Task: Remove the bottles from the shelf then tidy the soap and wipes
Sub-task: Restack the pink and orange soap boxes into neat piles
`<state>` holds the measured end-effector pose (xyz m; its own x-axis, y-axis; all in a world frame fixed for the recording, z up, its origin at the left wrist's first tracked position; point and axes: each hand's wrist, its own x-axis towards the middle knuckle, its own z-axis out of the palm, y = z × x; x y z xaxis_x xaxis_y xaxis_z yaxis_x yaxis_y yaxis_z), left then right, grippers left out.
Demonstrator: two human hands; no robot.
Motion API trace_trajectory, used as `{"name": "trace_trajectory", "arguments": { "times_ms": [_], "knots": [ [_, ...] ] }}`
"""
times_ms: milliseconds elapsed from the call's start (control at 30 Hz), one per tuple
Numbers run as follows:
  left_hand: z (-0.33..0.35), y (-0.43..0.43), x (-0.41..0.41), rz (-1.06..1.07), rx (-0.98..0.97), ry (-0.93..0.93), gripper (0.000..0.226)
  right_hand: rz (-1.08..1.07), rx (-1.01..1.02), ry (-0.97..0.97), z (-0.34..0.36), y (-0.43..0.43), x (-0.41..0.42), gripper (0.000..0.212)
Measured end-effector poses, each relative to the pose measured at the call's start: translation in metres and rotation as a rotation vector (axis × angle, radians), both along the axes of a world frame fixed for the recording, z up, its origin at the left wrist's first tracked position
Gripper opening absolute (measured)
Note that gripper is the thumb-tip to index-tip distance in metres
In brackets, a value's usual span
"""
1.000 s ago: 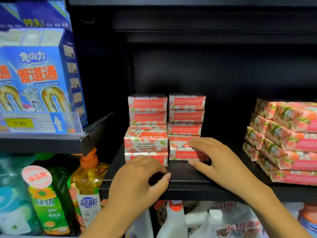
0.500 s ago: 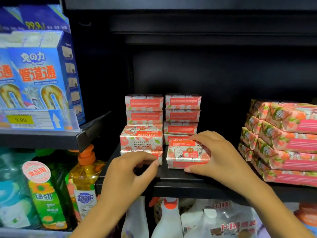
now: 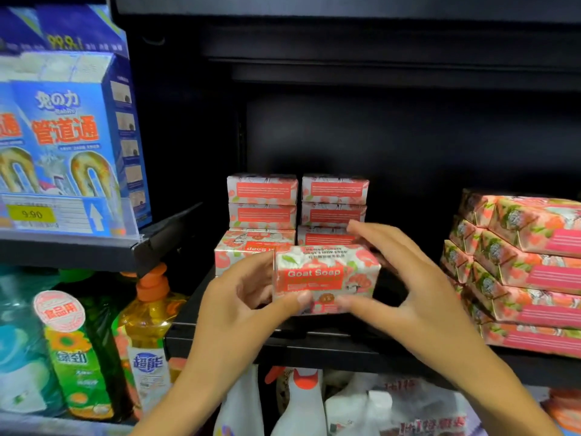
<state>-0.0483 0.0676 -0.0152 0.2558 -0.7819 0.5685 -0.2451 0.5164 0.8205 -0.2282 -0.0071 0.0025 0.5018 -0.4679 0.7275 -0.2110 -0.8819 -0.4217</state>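
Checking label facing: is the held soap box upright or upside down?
Upright: the Goat Soap box shows its lettering right way up.

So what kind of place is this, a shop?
Most likely a shop, in the cleaning aisle: a yellow price tag reading 9.90, many identical soap boxes stacked together, and detergent bottles below.

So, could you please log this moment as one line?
left hand: grips Goat Soap box | right hand: grips same box | box: in front of soap stacks
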Motion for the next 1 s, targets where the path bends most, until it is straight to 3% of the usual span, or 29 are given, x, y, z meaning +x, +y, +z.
{"name": "trace_trajectory", "arguments": {
  "times_ms": [200, 333, 433, 500, 567, 667, 733, 800, 900, 1000],
  "knots": [
    [-0.007, -0.002, 0.003, 0.011, -0.073, -0.030, 0.054, -0.103, -0.328, -0.012, -0.005, -0.003, 0.002, 0.038],
    [0.004, 0.003, 0.006, -0.028, 0.078, 0.079, 0.071, -0.110, -0.562, -0.076, -0.012, -0.003, 0.004, 0.027],
    [0.014, 0.004, 0.011, -0.202, 0.313, 0.144, 0.048, -0.109, -0.651, -0.090, -0.014, -0.004, 0.008, 0.025],
    [0.017, 0.004, 0.013, -0.315, 0.400, 0.319, 0.027, -0.121, -0.708, -0.092, -0.015, -0.004, 0.012, 0.017],
    [0.014, 0.003, 0.015, -0.349, 0.401, 0.410, 0.032, -0.147, -0.724, -0.066, -0.015, -0.005, 0.015, 0.014],
    [0.009, 0.001, 0.017, -0.329, 0.289, 0.378, 0.049, -0.180, -0.562, 0.007, -0.012, -0.007, 0.014, 0.039],
    [0.009, 0.002, 0.018, -0.249, 0.184, 0.292, 0.053, -0.123, -0.273, 0.032, -0.007, -0.006, 0.011, 0.073],
    [0.007, 0.002, 0.020, -0.182, 0.109, 0.222, 0.057, -0.017, 0.030, 0.019, -0.002, -0.004, 0.009, 0.091],
    [0.003, 0.000, 0.019, -0.119, 0.037, 0.166, 0.059, 0.093, 0.202, -0.034, 0.001, -0.006, 0.006, 0.078],
    [0.003, 0.001, 0.015, -0.086, -0.033, 0.058, 0.050, 0.096, 0.113, -0.093, 0.002, -0.001, 0.010, 0.056]
  ]
}}
